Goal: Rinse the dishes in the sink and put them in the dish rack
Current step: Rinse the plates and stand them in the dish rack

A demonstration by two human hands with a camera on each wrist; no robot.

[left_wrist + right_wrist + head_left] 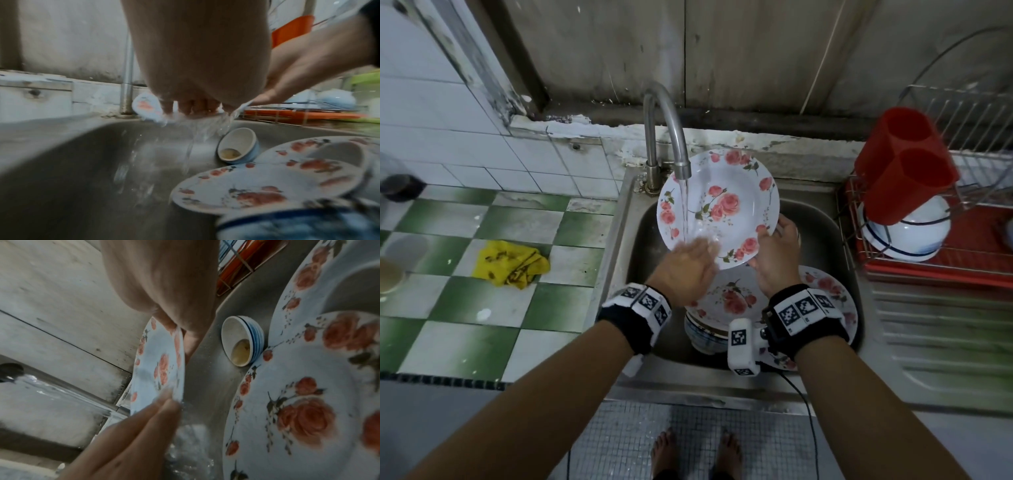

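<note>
Rose-printed plate (722, 205) tilts under the tap (671, 137); right hand (777, 253) pinches its rim, left hand (688, 263) rubs with flat, pressed-together fingers; better keep turning it

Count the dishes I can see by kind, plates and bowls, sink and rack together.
Rose plates: 3 (held plate under the tap; left plate and right plate in the sink)
Bowls: 3 (striped bowl and patterned bowl in the sink; white bowl in the rack)
Total: 6 seen; the pile may hide more.
</note>
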